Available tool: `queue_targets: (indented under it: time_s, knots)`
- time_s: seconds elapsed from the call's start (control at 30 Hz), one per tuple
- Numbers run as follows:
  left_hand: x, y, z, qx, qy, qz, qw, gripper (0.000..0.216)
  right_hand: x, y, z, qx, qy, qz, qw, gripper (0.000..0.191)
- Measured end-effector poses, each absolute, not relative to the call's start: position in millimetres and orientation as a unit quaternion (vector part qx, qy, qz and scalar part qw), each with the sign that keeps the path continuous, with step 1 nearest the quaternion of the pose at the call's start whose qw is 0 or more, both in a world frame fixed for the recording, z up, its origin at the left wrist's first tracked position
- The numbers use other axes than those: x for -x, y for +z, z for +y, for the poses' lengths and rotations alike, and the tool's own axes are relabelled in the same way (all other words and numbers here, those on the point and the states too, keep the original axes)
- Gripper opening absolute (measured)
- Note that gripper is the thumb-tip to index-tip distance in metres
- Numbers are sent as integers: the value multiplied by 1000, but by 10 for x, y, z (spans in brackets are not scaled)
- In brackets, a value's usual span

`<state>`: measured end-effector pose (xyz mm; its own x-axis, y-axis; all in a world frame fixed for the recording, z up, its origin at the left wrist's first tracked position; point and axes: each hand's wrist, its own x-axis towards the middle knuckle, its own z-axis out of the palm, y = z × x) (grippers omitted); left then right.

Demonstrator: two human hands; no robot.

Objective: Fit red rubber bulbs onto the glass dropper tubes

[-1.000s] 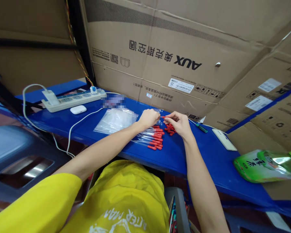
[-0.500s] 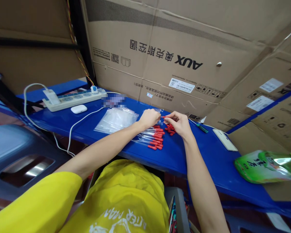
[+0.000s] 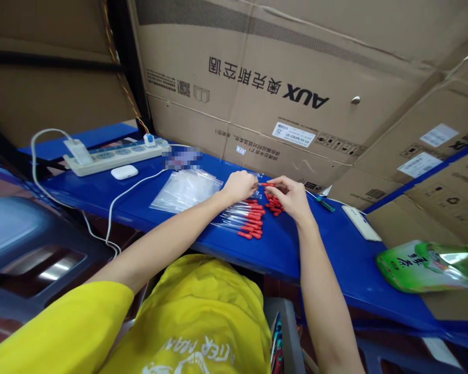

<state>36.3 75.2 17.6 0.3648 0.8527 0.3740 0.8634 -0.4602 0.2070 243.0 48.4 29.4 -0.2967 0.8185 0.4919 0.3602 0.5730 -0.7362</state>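
On the blue shelf (image 3: 281, 249) my left hand (image 3: 239, 187) is curled shut around a clear plastic tube. My right hand (image 3: 290, 195) pinches a small red cap (image 3: 268, 184) against the tube's end, so the two hands almost touch. Below them lies a row of clear tubes with red caps (image 3: 246, 221). A small heap of loose red caps (image 3: 275, 205) sits under my right hand. A stack of clear plastic bags (image 3: 185, 189) lies just left of my left hand.
A white power strip (image 3: 113, 156) with a plugged charger and cable, and a white earbud case (image 3: 125, 172), sit at the left. A green screwdriver (image 3: 324, 204), a white remote-like device (image 3: 361, 222) and a green snack bag (image 3: 425, 265) lie to the right. Cardboard boxes (image 3: 265, 88) wall the back.
Both hands stay together over the tubes; the view has shifted slightly and the red cap now sits a little higher at the tube's end.
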Motion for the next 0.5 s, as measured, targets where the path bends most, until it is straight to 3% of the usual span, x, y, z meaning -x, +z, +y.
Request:
queue_targets:
  time_s: [0.5]
  knots:
    - [-394,210,665,818,-223,-521,98,27,-2253,280,470,425,386,-643,506,50]
